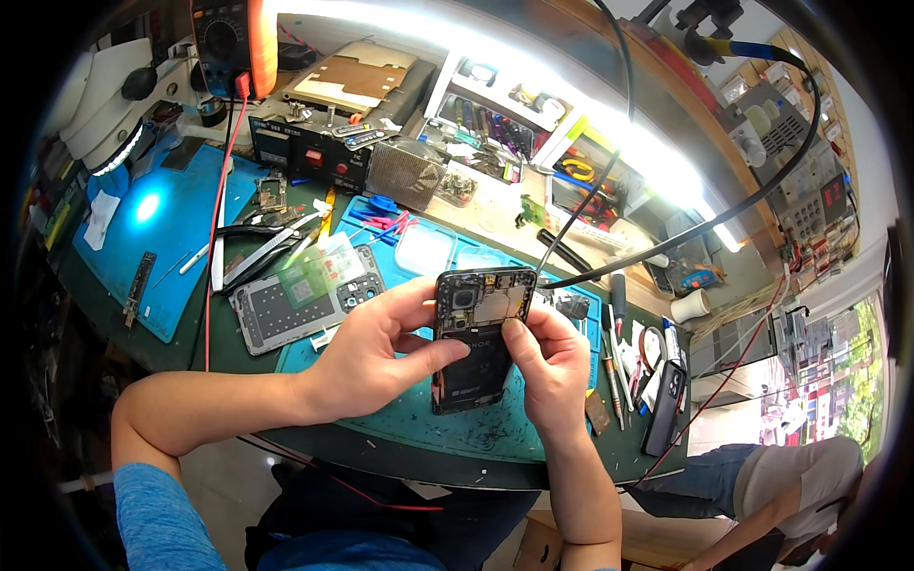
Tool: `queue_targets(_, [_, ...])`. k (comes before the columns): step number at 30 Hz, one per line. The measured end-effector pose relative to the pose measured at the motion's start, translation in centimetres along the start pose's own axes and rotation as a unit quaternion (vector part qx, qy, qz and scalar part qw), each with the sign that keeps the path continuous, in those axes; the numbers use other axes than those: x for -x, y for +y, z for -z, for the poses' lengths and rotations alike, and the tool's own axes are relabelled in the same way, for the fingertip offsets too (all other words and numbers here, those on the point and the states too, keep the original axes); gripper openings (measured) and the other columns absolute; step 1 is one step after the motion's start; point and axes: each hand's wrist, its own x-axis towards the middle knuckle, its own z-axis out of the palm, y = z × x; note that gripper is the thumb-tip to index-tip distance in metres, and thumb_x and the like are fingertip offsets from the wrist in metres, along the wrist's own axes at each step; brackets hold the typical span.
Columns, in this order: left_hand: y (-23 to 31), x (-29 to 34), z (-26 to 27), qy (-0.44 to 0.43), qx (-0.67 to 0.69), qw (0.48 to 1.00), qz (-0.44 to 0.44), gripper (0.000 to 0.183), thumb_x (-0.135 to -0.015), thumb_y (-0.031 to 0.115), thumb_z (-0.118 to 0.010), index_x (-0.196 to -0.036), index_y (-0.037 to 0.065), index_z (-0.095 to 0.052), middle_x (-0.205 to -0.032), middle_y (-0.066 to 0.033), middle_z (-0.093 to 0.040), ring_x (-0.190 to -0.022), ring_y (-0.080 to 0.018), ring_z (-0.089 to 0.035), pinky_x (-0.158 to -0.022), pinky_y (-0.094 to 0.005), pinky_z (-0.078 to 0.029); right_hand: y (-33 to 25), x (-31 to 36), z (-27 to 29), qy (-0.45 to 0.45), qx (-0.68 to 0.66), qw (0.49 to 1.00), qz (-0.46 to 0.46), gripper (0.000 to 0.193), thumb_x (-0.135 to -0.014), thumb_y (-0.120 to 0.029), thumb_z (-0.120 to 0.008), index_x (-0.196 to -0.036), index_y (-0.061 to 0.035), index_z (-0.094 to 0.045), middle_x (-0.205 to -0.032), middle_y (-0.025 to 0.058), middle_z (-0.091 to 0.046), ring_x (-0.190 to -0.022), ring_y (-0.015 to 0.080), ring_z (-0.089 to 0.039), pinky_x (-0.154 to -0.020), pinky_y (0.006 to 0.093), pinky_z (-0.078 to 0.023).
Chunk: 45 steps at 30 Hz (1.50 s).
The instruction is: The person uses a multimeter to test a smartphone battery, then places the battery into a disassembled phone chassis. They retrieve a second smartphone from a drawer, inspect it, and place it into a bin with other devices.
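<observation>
An opened smartphone [484,366] is held up over the blue work mat, its inner side toward me. The black battery fills its lower half; the camera module and a metal shield sit at the top. My left hand [386,343] grips its left edge, thumb lying on the battery. On the opposite edge my right hand [547,357] is closed, its thumb resting near the middle of the phone. Behind my left hand, a detached grey phone back cover [276,309] with camera openings lies on the bench, a greenish clear film on part of it.
Pliers and tweezers [262,252] lie beyond the back cover. A microscope [109,114] and an orange multimeter [233,48] stand at the left. Screwdrivers [611,366] and a black phone case [664,409] lie at the right. A black cable [724,214] arches overhead. Another person [790,485] is at lower right.
</observation>
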Motion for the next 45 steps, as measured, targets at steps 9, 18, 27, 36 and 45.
queue_targets(9, [0.1, 0.0, 0.0, -0.015, -0.012, 1.000, 0.015, 0.052, -0.093, -0.005, -0.064, -0.141, -0.001, -0.044, -0.123, -0.0106, -0.065, -0.112, -0.0137, -0.061, -0.092, -0.0297, -0.052, 0.1, 0.1, 0.1, 0.002, -0.038, 0.999, -0.018, 0.021, -0.097, -0.009, -0.065, -0.112, 0.0045, -0.064, -0.098, 0.0053, -0.070, -0.088, 0.0069, -0.063, -0.080, 0.0227, -0.050])
queue_targets(18, [-0.4, -0.4, -0.1, 0.010, 0.061, 0.998, 0.006, 0.043, -0.097, 0.000, -0.060, -0.137, -0.002, -0.048, -0.117, -0.0064, -0.066, -0.093, -0.0086, -0.063, -0.068, -0.0244, -0.056, 0.0, 0.4, -0.7, 0.027, 0.015, 1.000, -0.004, 0.018, -0.097, -0.009, -0.064, -0.110, 0.0036, -0.065, -0.097, 0.0037, -0.069, -0.086, 0.0055, -0.061, -0.079, 0.0204, -0.047])
queue_targets(27, [-1.0, -0.3, 0.0, 0.041, 0.114, 0.991, 0.052, 0.030, -0.097, 0.007, -0.063, -0.126, -0.001, -0.058, -0.109, -0.0042, -0.069, -0.091, -0.0078, -0.064, -0.068, -0.0240, -0.055, -0.3, 0.5, -0.6, 0.010, 0.037, 0.999, 0.010, 0.021, -0.096, -0.009, -0.066, -0.112, 0.0044, -0.064, -0.098, 0.0063, -0.070, -0.087, 0.0081, -0.066, -0.080, 0.0234, -0.051])
queue_targets(36, [-0.5, -0.1, -0.3, 0.056, 0.121, 0.988, 0.074, 0.028, -0.097, 0.007, -0.063, -0.124, 0.000, -0.059, -0.104, -0.0033, -0.069, -0.085, -0.0074, -0.065, -0.064, -0.0240, -0.055, -0.5, 0.7, -1.0, 0.021, 0.096, 0.995, 0.032, 0.018, -0.094, -0.008, -0.067, -0.109, 0.0038, -0.065, -0.093, 0.0043, -0.068, -0.084, 0.0079, -0.065, -0.078, 0.0240, -0.051])
queue_targets(45, [-0.3, -0.1, -0.5, 0.065, 0.135, 0.985, 0.089, 0.027, -0.097, 0.006, -0.062, -0.123, 0.001, -0.059, -0.102, -0.0027, -0.069, -0.084, -0.0074, -0.065, -0.061, -0.0242, -0.055, -0.4, 0.7, -1.3, 0.029, 0.123, 0.991, 0.050, 0.017, -0.093, -0.007, -0.068, -0.106, 0.0034, -0.066, -0.090, 0.0035, -0.067, -0.076, 0.0062, -0.062, -0.074, 0.0231, -0.050])
